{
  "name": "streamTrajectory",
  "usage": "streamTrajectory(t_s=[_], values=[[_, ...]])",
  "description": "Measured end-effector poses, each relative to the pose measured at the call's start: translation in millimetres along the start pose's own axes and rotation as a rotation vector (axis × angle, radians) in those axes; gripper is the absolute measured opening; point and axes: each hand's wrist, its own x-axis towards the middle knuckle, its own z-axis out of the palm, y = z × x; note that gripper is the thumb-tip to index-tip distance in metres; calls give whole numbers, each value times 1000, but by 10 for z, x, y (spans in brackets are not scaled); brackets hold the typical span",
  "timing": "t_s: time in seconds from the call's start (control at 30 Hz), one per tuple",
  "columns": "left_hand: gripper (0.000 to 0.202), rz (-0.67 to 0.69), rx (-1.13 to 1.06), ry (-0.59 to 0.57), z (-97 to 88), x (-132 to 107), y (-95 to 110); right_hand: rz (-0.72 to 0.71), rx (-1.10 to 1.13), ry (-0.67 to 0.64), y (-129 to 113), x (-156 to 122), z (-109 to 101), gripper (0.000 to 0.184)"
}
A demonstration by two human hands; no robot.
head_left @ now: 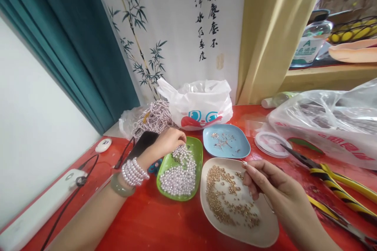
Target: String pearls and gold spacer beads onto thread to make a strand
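My left hand (173, 139) hangs over the far left rim of a green plate (198, 150), fingers curled downward and closed. Whatever lies between its fingertips is hidden. Pearly white beads (178, 180) fill much of that plate. My right hand (266, 180) is closed in a pinch above a cream plate (256, 239). Between its thumb and forefinger a thin thread shows, with a small white bead (244, 163) at the fingertips. Small gold beads (216, 194) are scattered over the cream plate. Behind it, a light blue plate (246, 147) carries small metal pieces (220, 141).
Yellow-and-black pliers (332, 176) lie at the right, near a spool (272, 144) and a clear plastic bag (321, 121). Bead strands (154, 117) are heaped behind my left hand, beside a white bag (203, 106). A power strip (44, 211) and cable run along the left.
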Motion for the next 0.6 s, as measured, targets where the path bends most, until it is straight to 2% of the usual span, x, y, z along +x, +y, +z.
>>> streamTrajectory(t_s=[0.23, 0.4, 0.47, 0.53, 0.6], values=[[9, -39, -18, 56, 51, -14, 21, 23, 4, -1, 6, 13, -1, 24], [8, -24, -105, 63, 84, -31, 241, 41, 30, -15, -15, 3, 13, 26], [9, -12, -269, 25, 138, -64, 384, 41, 29, -26, -25, -14, 14, 26], [9, -47, -627, -40, 206, -118, 531, 37, 14, -33, -25, -34, 9, 25], [11, -98, -876, -98, 271, -181, 655, 29, -16, -39, -11, -53, 2, 24]])
